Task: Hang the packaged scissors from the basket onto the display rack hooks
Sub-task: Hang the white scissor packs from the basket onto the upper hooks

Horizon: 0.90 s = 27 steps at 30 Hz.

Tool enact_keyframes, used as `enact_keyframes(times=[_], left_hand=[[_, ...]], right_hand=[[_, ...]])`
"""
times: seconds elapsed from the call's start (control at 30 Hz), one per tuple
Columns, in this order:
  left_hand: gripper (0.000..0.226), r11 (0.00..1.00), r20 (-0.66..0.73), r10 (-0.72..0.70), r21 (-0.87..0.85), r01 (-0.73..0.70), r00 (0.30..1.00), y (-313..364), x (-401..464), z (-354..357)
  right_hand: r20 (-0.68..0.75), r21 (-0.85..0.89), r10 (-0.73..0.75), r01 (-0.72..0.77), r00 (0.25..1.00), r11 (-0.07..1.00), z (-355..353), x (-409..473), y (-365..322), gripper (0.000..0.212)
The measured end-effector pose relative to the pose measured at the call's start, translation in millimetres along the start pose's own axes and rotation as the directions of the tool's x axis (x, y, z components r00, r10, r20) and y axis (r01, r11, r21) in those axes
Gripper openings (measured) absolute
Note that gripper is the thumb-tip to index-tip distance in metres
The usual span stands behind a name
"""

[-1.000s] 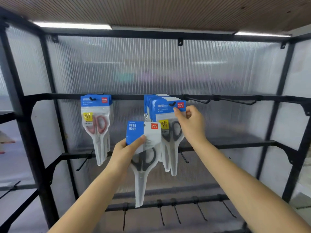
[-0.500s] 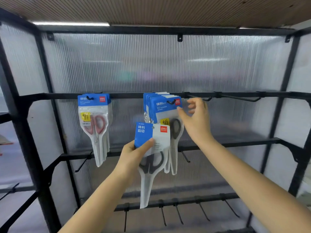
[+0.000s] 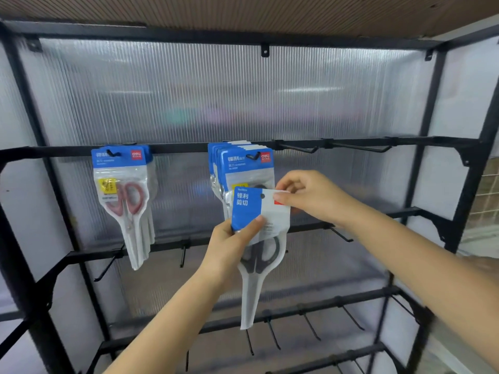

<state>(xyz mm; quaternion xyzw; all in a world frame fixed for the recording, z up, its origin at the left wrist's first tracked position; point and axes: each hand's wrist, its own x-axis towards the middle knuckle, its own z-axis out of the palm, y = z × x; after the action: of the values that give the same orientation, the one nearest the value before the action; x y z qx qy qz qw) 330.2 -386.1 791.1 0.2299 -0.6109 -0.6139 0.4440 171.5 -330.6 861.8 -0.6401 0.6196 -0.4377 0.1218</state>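
Head: both hands pinch scissors pack (image 3: 260,228) (unhung).

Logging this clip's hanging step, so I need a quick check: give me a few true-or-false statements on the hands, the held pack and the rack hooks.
1. Both hands hold one scissors pack. True: left hand grips it, right hand pinches its top corner.
2. The held pack already hangs on a hook. False: it is off the hooks.
3. The red-handled scissors hang on the upper bar's left hook. True.
4. Every upper-bar hook is full. False: the right-hand hooks are bare.
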Motion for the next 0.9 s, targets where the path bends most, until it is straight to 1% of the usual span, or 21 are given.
enact_keyframes(times=[0.13,0.17,0.27,0.3,0.4,0.5,0.6,0.77,0.9], left_hand=[[0.018,0.999,0.048,0.050,0.000,-0.050,0.998,-5,-3,1],[0.018,0.999,0.043,0.047,-0.001,-0.047,0.998,-7,-3,0],[0.008,1.000,0.008,0.021,0.019,-0.021,1.000,-11,-4,-3],[0.008,1.000,-0.010,0.019,0.011,-0.019,1.000,-12,-4,-4],[0.013,0.999,-0.054,0.049,-0.020,-0.051,0.997,-6,-3,-6],[0.007,0.995,-0.071,0.095,0.000,-0.096,0.993,0,0,-7],[0.002,0.995,-0.102,0.096,0.018,-0.095,0.990,3,3,-8],[0.005,0.993,-0.127,0.120,0.021,-0.118,0.985,5,6,-8],[0.007,0.991,-0.118,0.134,0.022,-0.132,0.984,4,8,-7]], right_hand=[[-0.044,-0.027,-0.071,0.070,0.997,0.997,-3,0,-3,0.019],[-0.064,-0.051,-0.103,0.099,0.993,0.994,-4,1,-5,0.021],[-0.129,-0.080,-0.191,0.182,0.973,0.980,-10,6,-14,0.024],[-0.144,-0.092,-0.207,0.195,0.968,0.976,-12,8,-18,0.024],[-0.193,-0.132,-0.231,0.208,0.954,0.969,-15,16,-24,0.014],[-0.265,-0.186,-0.263,0.218,0.928,0.958,-10,25,-26,0.005],[-0.294,-0.211,-0.264,0.206,0.919,0.955,-5,32,-27,0.004],[-0.316,-0.225,-0.279,0.214,0.907,0.951,-4,36,-28,0.006],[-0.328,-0.251,-0.263,0.185,0.908,0.950,-6,36,-24,0.004]])
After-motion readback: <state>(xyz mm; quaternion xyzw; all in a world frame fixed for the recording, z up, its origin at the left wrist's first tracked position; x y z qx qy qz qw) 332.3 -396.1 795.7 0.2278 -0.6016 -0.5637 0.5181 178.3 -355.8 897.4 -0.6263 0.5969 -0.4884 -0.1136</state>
